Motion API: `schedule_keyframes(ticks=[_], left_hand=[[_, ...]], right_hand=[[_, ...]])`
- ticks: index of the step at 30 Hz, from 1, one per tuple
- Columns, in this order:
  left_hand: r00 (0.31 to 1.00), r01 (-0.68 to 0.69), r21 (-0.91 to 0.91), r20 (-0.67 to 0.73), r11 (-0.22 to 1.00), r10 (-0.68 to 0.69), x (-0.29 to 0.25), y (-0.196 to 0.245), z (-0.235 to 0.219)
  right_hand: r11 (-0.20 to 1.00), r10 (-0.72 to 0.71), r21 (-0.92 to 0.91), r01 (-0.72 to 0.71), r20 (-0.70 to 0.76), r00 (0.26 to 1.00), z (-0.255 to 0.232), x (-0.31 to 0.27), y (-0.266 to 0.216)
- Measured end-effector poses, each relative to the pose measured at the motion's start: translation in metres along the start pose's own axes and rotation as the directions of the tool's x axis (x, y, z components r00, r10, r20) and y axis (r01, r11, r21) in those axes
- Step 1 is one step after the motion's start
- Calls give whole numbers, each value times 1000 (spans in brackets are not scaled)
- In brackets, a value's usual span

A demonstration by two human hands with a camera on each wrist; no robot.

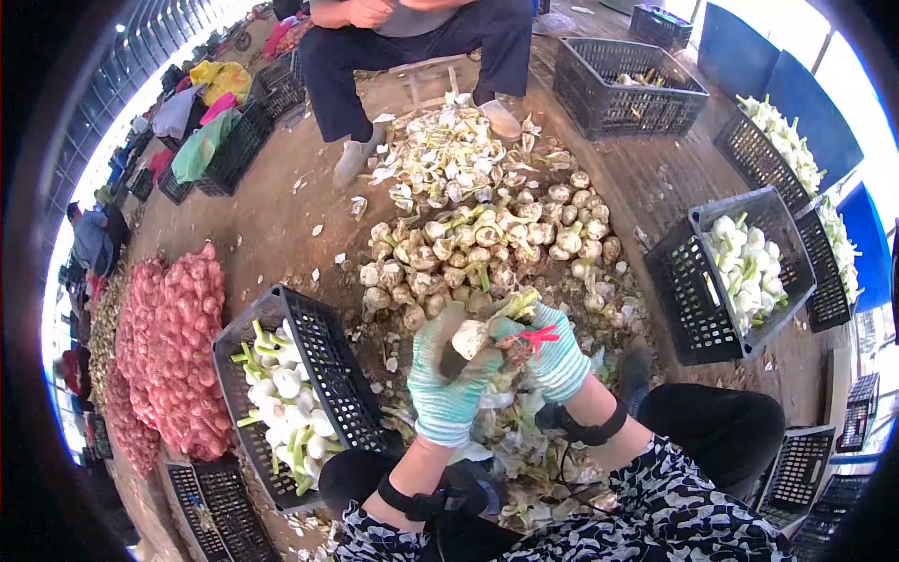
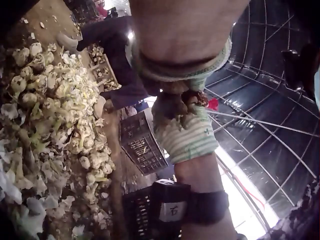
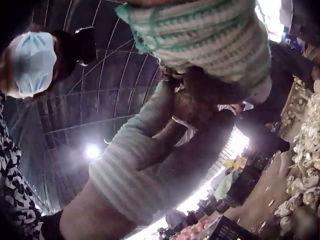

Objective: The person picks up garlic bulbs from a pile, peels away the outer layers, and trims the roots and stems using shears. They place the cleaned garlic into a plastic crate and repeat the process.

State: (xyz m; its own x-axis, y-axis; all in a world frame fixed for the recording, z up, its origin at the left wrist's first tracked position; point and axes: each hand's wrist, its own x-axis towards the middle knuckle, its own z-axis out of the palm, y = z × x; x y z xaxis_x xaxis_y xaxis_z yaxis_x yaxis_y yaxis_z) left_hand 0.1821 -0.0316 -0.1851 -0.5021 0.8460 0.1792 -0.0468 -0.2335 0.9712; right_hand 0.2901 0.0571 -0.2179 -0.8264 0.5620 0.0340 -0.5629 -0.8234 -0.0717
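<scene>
Both hands wear white-and-green striped gloves and meet in front of the body over the pile. My left hand (image 1: pixel 445 382) grips a pale garlic bulb (image 1: pixel 470 339), its fingers and thumb curled around the sides. Against the bulb's right side, my right hand (image 1: pixel 554 363) pinches it near its green stem (image 1: pixel 518 303). A red tie (image 1: pixel 538 338) sits on the right glove. In the right wrist view, the left glove (image 3: pixel 135 162) comes up from below and the bulb's dark root side (image 3: pixel 192 107) shows between the hands.
Ahead lies a heap of untrimmed garlic (image 1: pixel 487 239), with loose peelings (image 1: pixel 445 155) beyond. Crates of cleaned white garlic stand left (image 1: pixel 323 342) and right (image 1: pixel 688 300). Red net sacks (image 1: pixel 178 351) lie far left. Another person (image 1: pixel 412 56) sits opposite.
</scene>
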Motion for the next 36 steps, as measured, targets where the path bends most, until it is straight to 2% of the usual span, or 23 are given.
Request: schedule_keyframes(ticks=[2,4,6,8,10,12,14,15,16,18,19,22,24,25,26,27,28,29,30,32,33,35,36], left_hand=[[992,-114,140,62,984,106,1,8,-1],[984,-176,209,79,962,163,1,9,-5],[971,-236,277,101,931,216,1,12,-6],[998,58,-200,-15,978,-62,2,17,-4],[1000,-10,-89,-20,996,8,4,15,-10],[917,-398,330,106,856,386,6,6,-12],[886,-458,380,122,804,447,7,7,-10],[871,-485,422,159,766,465,6,10,-9],[856,-512,462,196,725,479,6,12,-8],[846,-529,478,228,701,483,6,14,-9],[821,-564,519,265,642,506,7,15,-9],[795,-594,554,296,583,529,6,16,-7],[874,-482,529,227,698,431,7,22,-4],[957,-287,237,110,928,267,6,13,-4],[999,48,-69,-1,996,-48,3,14,0],[972,222,-242,-21,945,-234,4,7,-3],[911,373,-408,-8,833,-411,5,-4,-7],[877,441,-466,41,767,-479,5,-13,-11],[879,437,-465,41,770,-474,6,-16,-11],[830,502,-496,46,709,-555,6,-19,-11],[854,493,-461,91,738,-513,5,-18,-12],[891,438,-345,42,830,-452,5,-15,-5],[926,369,-223,1,902,-379,5,-14,-1]], right_hand=[[998,42,-55,-41,23,999,-4,-3,-3],[928,-47,-370,-35,-210,977,-13,-6,-2],[934,-61,-357,-20,-214,975,-7,-16,-2],[939,-74,-344,-6,-218,973,16,-19,3],[930,-258,-352,105,-425,867,46,-11,14],[918,-344,-362,163,-519,782,36,-13,9],[994,95,-31,-107,-262,960,-6,-23,-14],[967,-79,-238,94,75,994,3,-19,-8],[966,-82,-238,97,71,994,15,-16,-3],[743,-257,-668,-37,-336,906,33,-13,1],[831,-160,-554,46,-159,974,26,-12,-1],[923,-182,-338,183,33,983,23,-13,4],[870,-225,-459,179,-48,973,18,-13,8],[802,-271,-576,156,-119,955,15,-12,9],[721,-323,-682,120,-179,929,10,-11,11],[978,-172,-169,124,-309,935,-3,-11,13],[978,-172,-169,124,-309,936,-5,-12,15],[506,-427,-843,181,-62,902,-6,-12,16],[-314,-409,-934,170,294,864,-6,-12,17],[-202,-421,-960,192,262,868,-8,-17,18],[126,-407,-987,96,37,913,-8,-19,14],[691,-172,-709,-137,-346,922,-8,-22,6],[691,-173,-710,-137,-345,922,-8,-20,5]])
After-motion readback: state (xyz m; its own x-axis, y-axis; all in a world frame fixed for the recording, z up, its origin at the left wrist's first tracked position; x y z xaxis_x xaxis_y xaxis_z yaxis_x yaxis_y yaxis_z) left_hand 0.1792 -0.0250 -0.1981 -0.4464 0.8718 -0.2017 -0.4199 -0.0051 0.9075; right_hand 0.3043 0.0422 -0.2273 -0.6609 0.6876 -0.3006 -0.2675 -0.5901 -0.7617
